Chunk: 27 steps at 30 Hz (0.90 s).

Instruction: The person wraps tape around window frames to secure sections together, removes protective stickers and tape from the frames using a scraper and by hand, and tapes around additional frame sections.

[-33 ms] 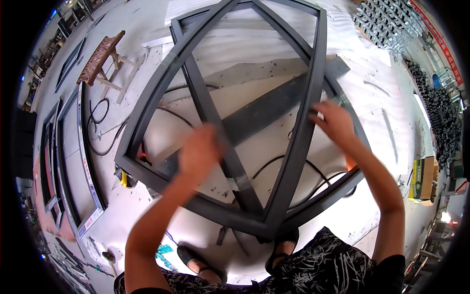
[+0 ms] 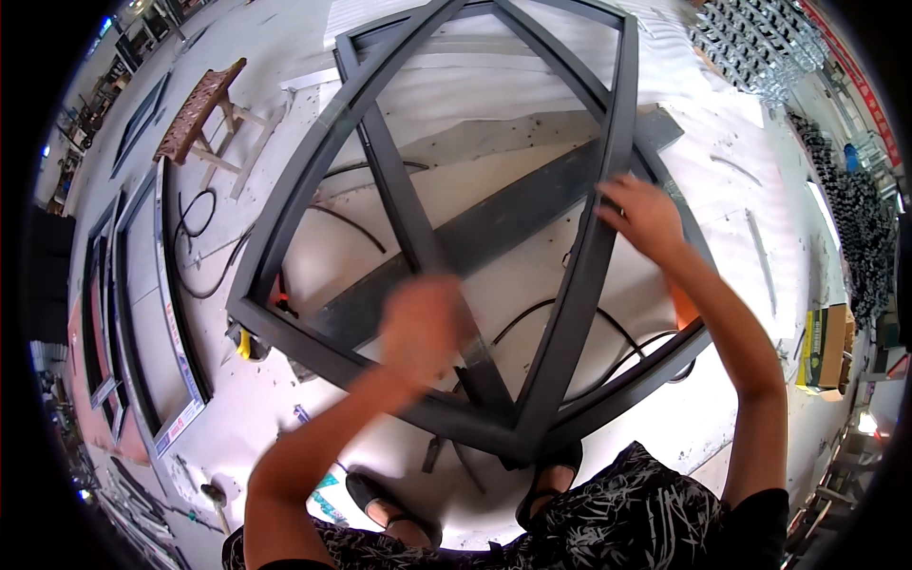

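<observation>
Dark grey matte metal frames (image 2: 568,313), two of them with slim straight-edged bars, overlap at an angle right in front of me, near corners just past my feet. Left hand (image 2: 423,323): over the inner slanting bar near its lower end, smeared by motion blur; can't tell how far open, whether it touches, or if it has hold of anything. Right hand (image 2: 644,220): fingers bent, half curled, tips at the upper part of the right-hand long bar; can't tell if anything sits inside the grip.

Under the frames: wide flat dark grey plank (image 2: 513,209), smooth and dull, running diagonally. Thin black rubbery hose (image 2: 521,315) curves across the pale floor inside the outline. Smooth orange object (image 2: 682,302) beside my right forearm, partly covered, kind unclear. Black-and-yellow tool (image 2: 245,344) just outside the left corner, half hidden.

Further out: white rippled sheeting (image 2: 727,223) to the right and far side. Left, a wooden bench (image 2: 201,109), blotchy reddish-brown top, plain pale legs. Near it, more slim rectangular frames (image 2: 171,313), one with a pale printed strip along its bar. Right edge: yellow-and-brown cardboard box (image 2: 825,351), heap of small black parts (image 2: 860,228), stacked shiny silvery metal pieces (image 2: 760,43). Below: black shoes (image 2: 370,494), black-and-white leafy-print cloth (image 2: 627,513).
</observation>
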{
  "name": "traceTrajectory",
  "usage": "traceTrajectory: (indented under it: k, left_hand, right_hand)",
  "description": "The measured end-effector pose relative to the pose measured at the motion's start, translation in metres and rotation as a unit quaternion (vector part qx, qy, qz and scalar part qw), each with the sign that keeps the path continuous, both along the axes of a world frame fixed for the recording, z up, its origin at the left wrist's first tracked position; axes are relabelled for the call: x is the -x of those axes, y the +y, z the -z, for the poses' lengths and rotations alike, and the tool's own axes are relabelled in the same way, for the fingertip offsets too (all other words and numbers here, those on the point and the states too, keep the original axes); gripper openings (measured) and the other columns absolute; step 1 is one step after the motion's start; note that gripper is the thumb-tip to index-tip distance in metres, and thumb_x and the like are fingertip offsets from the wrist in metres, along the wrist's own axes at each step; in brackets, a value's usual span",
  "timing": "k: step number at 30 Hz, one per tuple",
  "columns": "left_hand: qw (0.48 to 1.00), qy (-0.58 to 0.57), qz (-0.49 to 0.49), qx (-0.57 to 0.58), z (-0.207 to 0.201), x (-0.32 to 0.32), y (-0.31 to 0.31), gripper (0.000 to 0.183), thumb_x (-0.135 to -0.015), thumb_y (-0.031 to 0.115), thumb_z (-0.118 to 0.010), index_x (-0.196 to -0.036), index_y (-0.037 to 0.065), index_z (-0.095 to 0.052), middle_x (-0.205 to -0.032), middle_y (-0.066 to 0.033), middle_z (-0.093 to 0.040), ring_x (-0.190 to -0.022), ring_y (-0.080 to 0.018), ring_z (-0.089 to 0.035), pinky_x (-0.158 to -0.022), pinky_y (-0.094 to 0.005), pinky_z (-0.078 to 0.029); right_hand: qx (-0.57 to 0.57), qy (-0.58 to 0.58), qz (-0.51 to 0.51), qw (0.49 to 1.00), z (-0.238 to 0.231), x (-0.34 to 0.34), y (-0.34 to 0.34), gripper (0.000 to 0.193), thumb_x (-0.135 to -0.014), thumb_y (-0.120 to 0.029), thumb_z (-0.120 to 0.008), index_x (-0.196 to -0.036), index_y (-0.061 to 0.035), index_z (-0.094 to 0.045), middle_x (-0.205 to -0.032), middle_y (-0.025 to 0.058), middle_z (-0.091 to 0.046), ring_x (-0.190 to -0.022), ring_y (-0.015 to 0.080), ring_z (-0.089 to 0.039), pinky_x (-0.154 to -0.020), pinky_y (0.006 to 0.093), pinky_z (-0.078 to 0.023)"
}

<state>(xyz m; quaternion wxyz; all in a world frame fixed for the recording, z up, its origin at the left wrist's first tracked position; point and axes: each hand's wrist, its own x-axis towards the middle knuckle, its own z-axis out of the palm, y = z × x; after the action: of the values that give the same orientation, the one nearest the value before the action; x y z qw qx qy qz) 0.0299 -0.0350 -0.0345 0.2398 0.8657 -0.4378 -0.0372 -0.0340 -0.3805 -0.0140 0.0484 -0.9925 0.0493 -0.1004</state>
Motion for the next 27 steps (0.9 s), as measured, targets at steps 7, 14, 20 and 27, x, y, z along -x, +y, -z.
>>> traceTrajectory:
  k: [7,14,20,27]
  left_hand:
    - [0.995,0.005,0.100,0.007,0.009,0.132,0.009,0.035,-0.075,0.040,-0.072,-0.077,0.009,-0.054,-0.070,-0.0064,-0.051,-0.068,-0.0247,-0.055,-0.061,-0.0377,-0.045]
    - [0.986,-0.016,0.152,0.065,0.015,0.115,0.043,0.033,-0.070,0.035,-0.074,-0.067,0.011,-0.052,-0.062,-0.0039,-0.046,-0.059,-0.0225,-0.053,-0.050,-0.0343,-0.042]
    - [0.960,-0.062,0.274,0.008,0.018,0.053,0.117,0.028,-0.073,0.035,-0.069,-0.063,0.015,-0.052,-0.060,-0.0009,-0.046,-0.055,-0.0195,-0.051,-0.049,-0.0326,-0.042]
    - [0.919,-0.096,0.356,-0.142,0.016,-0.071,0.187,0.026,-0.083,0.031,-0.059,-0.067,0.011,-0.060,-0.066,-0.0054,-0.055,-0.069,-0.0245,-0.056,-0.068,-0.0393,-0.046]
  right_hand:
    - [0.139,0.073,-0.049,0.986,0.026,-0.060,-0.033,0.032,-0.087,-0.036,-0.062,-0.071,-0.0084,-0.069,-0.078,0.0062,-0.064,-0.088,0.0291,-0.061,-0.077,0.0382,-0.052]
    - [0.105,0.080,-0.109,0.985,0.015,-0.036,-0.020,0.029,-0.087,-0.030,-0.059,-0.071,-0.0086,-0.069,-0.074,0.0070,-0.063,-0.084,0.0292,-0.061,-0.074,0.0414,-0.052]
    - [0.089,0.135,-0.057,0.985,0.010,-0.004,0.031,0.031,-0.089,-0.030,-0.056,-0.072,-0.0077,-0.069,-0.077,0.0102,-0.065,-0.079,0.0317,-0.062,-0.073,0.0426,-0.052]
    - [0.061,0.101,-0.042,0.992,0.004,0.003,0.100,0.042,-0.091,-0.035,-0.056,-0.066,-0.0038,-0.067,-0.067,0.0146,-0.063,-0.072,0.0339,-0.063,-0.067,0.0435,-0.051]
